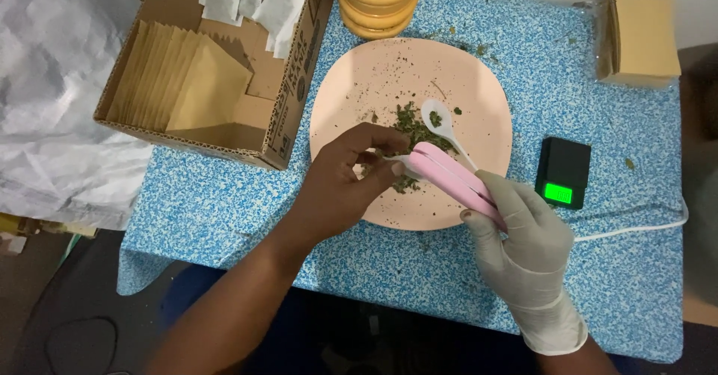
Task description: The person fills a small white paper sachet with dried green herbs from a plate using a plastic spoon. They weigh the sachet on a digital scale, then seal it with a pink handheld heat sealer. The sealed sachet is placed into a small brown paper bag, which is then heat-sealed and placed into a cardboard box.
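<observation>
I see gloved right hand point(520, 244) gripping pink sealer point(449, 177) mid-frame; bare left hand point(348, 177) pinches small sachet point(395, 162) at its tip, over pink plate point(490, 132).

One camera sits on my head and looks almost straight down at the blue speckled table point(224, 203) in front of me, close enough that my forearms enter from the bottom edge. The pink plate point(359, 83) lies near the centre, the cardboard box point(292, 68) reaches the top left, and floor shows at the lower left.
</observation>
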